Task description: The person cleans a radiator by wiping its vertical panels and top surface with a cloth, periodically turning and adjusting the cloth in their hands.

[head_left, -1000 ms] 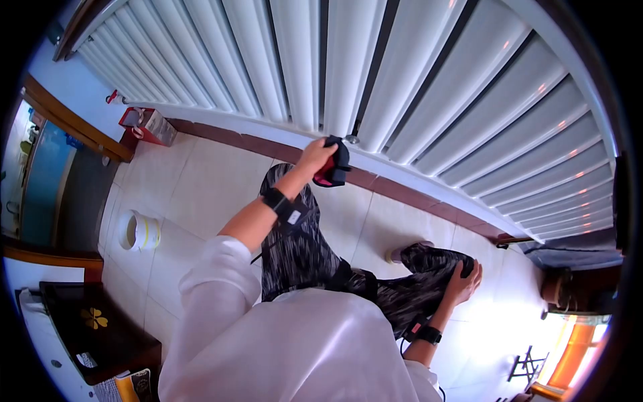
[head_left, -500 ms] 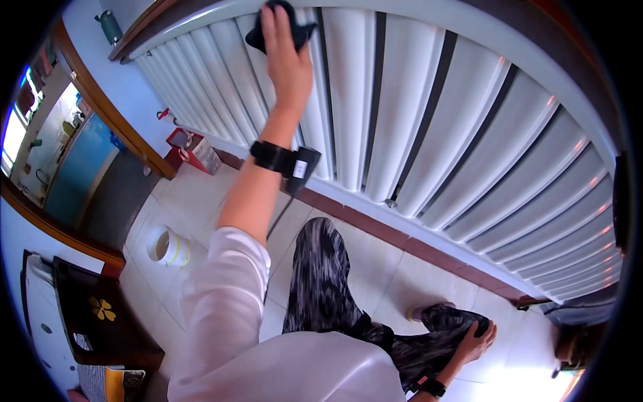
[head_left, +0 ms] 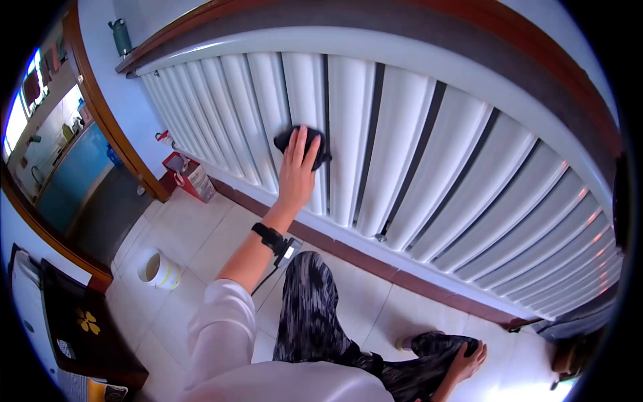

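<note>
My left hand presses a dark cloth against the front of a white radiator, around mid-height of its upright columns. The fingers lie over the cloth, which bunches out on both sides of them. A black strap with a small box and cable is on my left wrist. My right hand rests on my bent right knee, fingers stretched over the patterned trouser leg. A dark patch shows beside those fingers; whether it is fabric or an object I cannot make out.
A white bucket stands on the tiled floor at left, with a red box near the radiator's far end. A green bottle sits on the ledge. A dark chair with a yellow flower is at lower left, beside a doorway.
My left hand has moved down with the cloth, from the radiator's top rail to the middle of its columns. The view has tilted slightly upward. My right hand stays on the knee.
</note>
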Demonstrator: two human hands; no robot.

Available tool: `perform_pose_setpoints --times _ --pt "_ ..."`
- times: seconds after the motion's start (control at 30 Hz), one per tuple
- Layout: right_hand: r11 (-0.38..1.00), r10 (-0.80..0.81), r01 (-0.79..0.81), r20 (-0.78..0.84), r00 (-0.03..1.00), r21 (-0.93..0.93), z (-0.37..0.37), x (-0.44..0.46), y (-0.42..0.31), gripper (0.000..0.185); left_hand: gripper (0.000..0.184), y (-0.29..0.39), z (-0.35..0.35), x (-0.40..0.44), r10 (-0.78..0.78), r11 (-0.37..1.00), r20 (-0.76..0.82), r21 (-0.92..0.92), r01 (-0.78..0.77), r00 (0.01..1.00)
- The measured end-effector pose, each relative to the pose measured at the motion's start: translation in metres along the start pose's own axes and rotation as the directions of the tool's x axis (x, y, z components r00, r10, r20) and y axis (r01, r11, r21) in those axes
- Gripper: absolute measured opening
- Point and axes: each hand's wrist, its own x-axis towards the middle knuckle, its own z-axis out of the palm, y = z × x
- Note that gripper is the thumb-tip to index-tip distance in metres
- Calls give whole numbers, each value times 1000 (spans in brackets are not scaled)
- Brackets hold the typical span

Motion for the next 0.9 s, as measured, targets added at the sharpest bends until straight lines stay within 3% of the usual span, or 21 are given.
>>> perform_pose_setpoints --times 0.17,0.27,0.43,0.63,0.7,0.77,0.83,0.87,0.9 --pt "999 33 -33 14 999 -15 -2 0 -4 42 59 8 -36 115 30 999 -290 47 -17 957" --pt "999 41 -41 9 999 -9 -4 -1 -5 42 57 5 -24 110 34 997 -350 76 -7 936" --pt "1000 17 -17 -15 1000 -3 1 -3 4 43 54 4 14 20 -69 997 -231 -33 63 970" --pt "1000 13 -13 6 1000 -25 1 1 -6 45 63 39 55 -88 -396 898 -57 -231 374 916" --pt "997 81 -80 102 992 -5 -8 3 -14 45 66 61 60 -107 -568 766 28 -350 540 823" --pt "999 44 -44 70 997 4 -8 2 -15 44 60 75 80 -130 -717 612 61 -422 669 694" --pt "999 49 -50 68 996 14 -10 1 -13 44 52 77 108 -155 -884 327 166 -448 832 437" --pt "999 53 -54 73 996 5 -11 0 -11 44 48 74 118 -165 -911 228 196 -492 841 362" --pt "998 54 -55 73 996 10 -12 0 -9 44 48 74 118 -166 -910 223 206 -487 845 359"
